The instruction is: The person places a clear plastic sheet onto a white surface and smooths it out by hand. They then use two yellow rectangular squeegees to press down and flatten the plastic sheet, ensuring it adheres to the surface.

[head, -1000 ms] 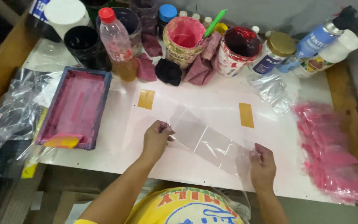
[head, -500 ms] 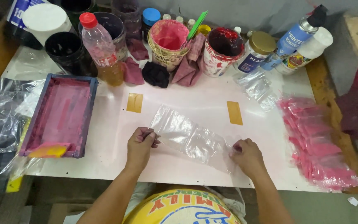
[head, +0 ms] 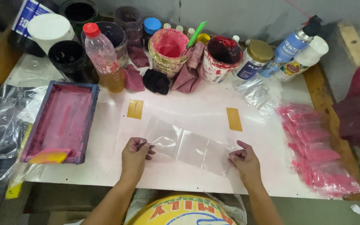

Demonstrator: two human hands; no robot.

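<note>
Since the earlier frame the clear plastic bag (head: 188, 146) lies flatter on the tabletop (head: 180, 108); left hand (head: 135, 156) and right hand (head: 245, 160) fingers pinch its ends, stretching the wrinkled transparent film.

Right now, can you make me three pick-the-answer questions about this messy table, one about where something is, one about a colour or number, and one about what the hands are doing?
1. Where is the pink-stained frame?
A. left of the clear plastic bag
B. right of it
C. on top of it

2. How many yellow tape strips are on the white table?
A. one
B. two
C. four

3. What is the clear plastic bag doing?
A. lying crumpled alone
B. hanging off the edge
C. held at both ends

Answers:
1 A, the frame lies by the table's left edge, the bag is in the middle.
2 B, one strip lies on the left and another strip on the right.
3 C, the left hand and right hand each pinch an end.
</note>
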